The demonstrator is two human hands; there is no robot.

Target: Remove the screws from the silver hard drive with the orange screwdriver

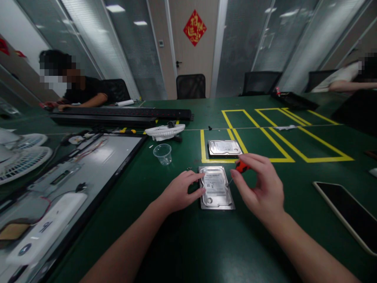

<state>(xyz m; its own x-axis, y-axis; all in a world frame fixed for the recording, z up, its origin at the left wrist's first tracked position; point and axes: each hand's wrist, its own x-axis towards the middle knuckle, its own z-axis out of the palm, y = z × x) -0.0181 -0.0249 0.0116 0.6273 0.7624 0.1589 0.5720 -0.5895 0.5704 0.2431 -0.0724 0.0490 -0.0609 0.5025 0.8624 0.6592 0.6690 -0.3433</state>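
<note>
A silver hard drive (215,186) lies flat on the green table. My left hand (182,191) rests at its left edge, thumb and forefinger apart and touching the drive. In my right hand (259,184) is a red and black screwdriver (242,166), gripped near its handle by thumb and fingers. The screwdriver's thin shaft slants down to the drive's right edge; its tip is too small to make out clearly. Just behind lies a second hard drive (224,147), inside a yellow taped outline. Tiny screws (189,168) sit near the first drive's upper left corner.
A clear plastic cup (163,153) stands behind my left hand, near a white slotted part (165,131). A large panel (88,173) with electronics fills the left. A phone (347,214) lies at the right. Two people sit across the table (165,251).
</note>
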